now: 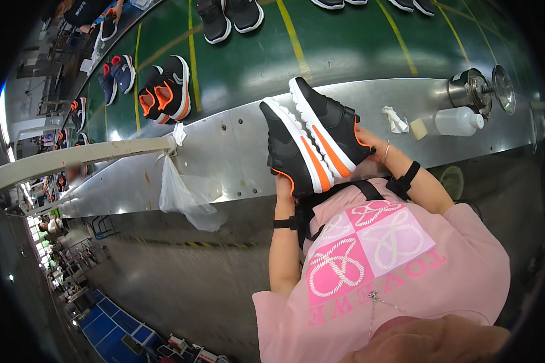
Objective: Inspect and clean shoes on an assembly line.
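I hold a pair of black sneakers with white and orange soles side by side above the metal ledge, soles turned towards each other and toes pointing away from me. My left hand (283, 186) grips the left sneaker (280, 140) at its heel, by the orange-lined opening. My right hand (374, 144) is closed on the right sneaker (332, 114) at its collar, the fingers partly inside. Most fingers of both hands are hidden by the shoes. The two soles almost touch along their length.
Beyond the metal ledge (242, 163), a green conveyor belt (339, 54) carries more shoes, including an orange-lined black pair (169, 91). On the right are a white bottle (457, 122), a metal pot (466, 91), a sponge (418, 129) and crumpled tissue (395, 120). A plastic bag (181, 196) hangs from a beam (103, 151).
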{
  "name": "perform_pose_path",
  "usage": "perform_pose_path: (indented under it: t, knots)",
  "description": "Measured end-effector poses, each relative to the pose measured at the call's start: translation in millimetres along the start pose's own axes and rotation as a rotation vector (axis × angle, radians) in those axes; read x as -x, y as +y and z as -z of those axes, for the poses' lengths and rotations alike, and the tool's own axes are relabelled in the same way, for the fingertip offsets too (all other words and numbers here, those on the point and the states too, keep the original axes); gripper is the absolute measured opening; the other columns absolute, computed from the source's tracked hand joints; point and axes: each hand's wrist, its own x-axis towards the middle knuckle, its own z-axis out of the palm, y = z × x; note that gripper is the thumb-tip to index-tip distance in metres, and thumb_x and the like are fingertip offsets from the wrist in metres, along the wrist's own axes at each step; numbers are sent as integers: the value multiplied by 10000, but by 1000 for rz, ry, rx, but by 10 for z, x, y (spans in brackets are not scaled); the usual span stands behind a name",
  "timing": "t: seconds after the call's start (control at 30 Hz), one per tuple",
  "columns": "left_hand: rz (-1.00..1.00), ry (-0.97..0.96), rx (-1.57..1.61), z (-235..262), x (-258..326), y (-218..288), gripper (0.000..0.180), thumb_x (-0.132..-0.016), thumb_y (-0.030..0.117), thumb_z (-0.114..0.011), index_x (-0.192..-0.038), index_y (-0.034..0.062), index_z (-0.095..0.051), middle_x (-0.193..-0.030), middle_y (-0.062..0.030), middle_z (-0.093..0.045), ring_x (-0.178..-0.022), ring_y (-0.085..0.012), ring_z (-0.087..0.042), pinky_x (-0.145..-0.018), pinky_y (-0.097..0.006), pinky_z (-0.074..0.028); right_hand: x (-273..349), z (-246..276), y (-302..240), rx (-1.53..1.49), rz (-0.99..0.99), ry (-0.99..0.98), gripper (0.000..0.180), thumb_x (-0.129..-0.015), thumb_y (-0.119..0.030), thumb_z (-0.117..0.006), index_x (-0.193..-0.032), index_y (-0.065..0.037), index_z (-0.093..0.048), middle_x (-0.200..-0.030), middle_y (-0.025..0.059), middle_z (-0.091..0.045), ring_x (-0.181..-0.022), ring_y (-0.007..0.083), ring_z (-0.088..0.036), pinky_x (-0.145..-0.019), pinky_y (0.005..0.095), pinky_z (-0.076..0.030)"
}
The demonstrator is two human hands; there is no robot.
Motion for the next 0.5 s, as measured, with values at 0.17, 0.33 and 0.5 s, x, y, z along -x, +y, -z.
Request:
perform_pose_path:
  t: [0.17,0.33,0.5]
  knots:
    - [-11,15,-73,-134,49,82,373,-977,45,-428,-1314,-49,-558,-1268,-134,-644,-1099,-239,-636,-928,-341,-534,56,-74,-93,28,-28,41,429,-943,-119,-618,-1348,-4,-536,-1244,83,-650,-1053,129,-660,-920,276,-539]
    - [-9,-3,-158,-223,135,171,373,-1015,89,-433,-1359,-24,-522,-1321,-134,-610,-1142,-247,-620,-945,-346,-532,100,-144,-167,68,-63,108,426,-948,-100,-598,-1353,7,-521,-1265,86,-638,-1062,129,-658,-920,277,-543]
    - [71,1,80,-175,188,111,400,-1039,188,-465,-1393,4,-495,-1360,-127,-581,-1182,-248,-601,-982,-360,-518,113,-139,-183,42,-81,29,415,-944,-48,-566,-1351,19,-519,-1293,112,-626,-1059,148,-667,-918,292,-559]
